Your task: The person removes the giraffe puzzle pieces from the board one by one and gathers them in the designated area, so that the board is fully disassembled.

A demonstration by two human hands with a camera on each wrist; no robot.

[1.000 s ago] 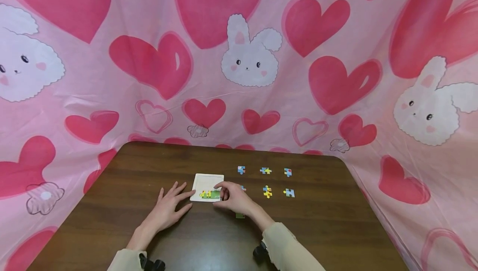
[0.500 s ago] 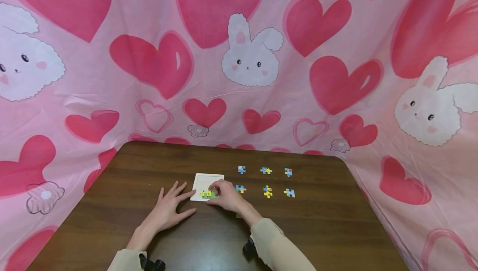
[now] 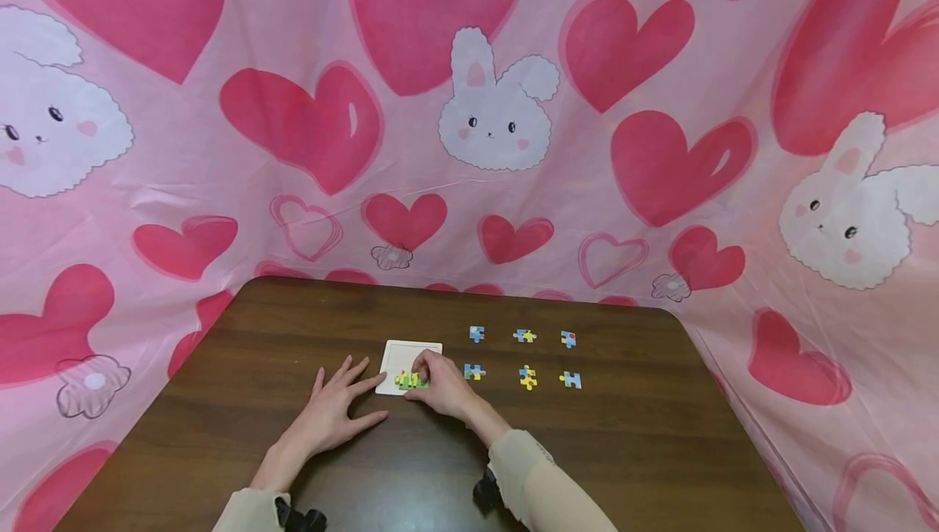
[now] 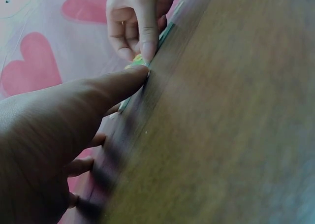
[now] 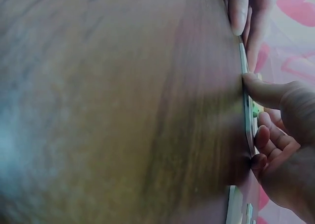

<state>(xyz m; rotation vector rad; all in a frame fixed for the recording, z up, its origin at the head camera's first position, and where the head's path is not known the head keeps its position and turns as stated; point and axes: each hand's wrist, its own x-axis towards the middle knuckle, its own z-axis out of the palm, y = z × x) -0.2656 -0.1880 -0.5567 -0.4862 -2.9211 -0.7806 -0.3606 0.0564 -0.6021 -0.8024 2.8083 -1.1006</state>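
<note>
Far left, our left hand lies flat on the brown table, fingers straight and spread apart, holding nothing; its forefinger tip touches the near left edge of the white puzzle tray. The tray sits just left of the table's middle. Along its near edge lie the fitted yellow and green pieces. Our right hand rests over the tray's near right corner, fingers curled down with their tips pressing on those pieces; the left wrist view shows a forefinger tip planted on a green-yellow bit at the tray's rim, though we cannot tell whether the thumb pinches anything. Just right of that hand lies a blue loose piece, then a yellow piece and a blue-edged piece in the same row. Behind them, a farther row of three pieces, each well apart. A pink cloth with hearts and rabbits hangs behind the table.
</note>
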